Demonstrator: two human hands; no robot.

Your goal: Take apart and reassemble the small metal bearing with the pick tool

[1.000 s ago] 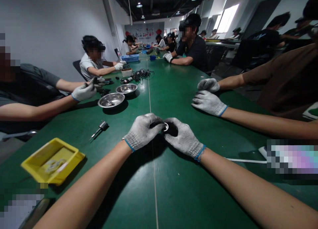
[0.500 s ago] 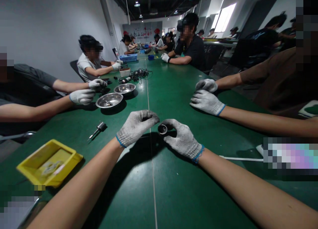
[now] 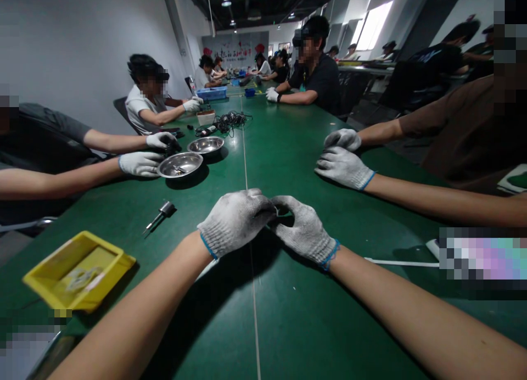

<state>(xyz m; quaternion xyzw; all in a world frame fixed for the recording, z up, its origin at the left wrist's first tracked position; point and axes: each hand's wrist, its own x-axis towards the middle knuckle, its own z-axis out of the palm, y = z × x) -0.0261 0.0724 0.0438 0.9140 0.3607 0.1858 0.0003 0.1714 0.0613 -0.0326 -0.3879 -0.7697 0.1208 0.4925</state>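
My right hand (image 3: 302, 226), in a white knit glove with a blue cuff, grips a small round hollow metal part (image 3: 277, 211) between thumb and fingers. Most of that part is now hidden behind my left hand (image 3: 239, 218), gloved alike, whose closed fingertips meet it over its open end. Whether those left fingers pinch anything of their own cannot be made out. To the left on the green table lies a metal piece with a thick cylindrical head and a thin shaft (image 3: 160, 216).
A yellow bin (image 3: 119, 267) with small pale pieces stands at near left. Two steel bowls (image 3: 181, 166) sit beyond, beside a co-worker's gloved hands (image 3: 142, 163). Black cables (image 3: 230, 122) lie farther back. Another person's gloved hands (image 3: 343, 166) rest at right, near a white cord (image 3: 401, 263).
My left hand has moved right and turned over the round metal part, covering its opening. My right hand has stayed nearly in place. The left co-worker's hands have shifted slightly towards the bowls.
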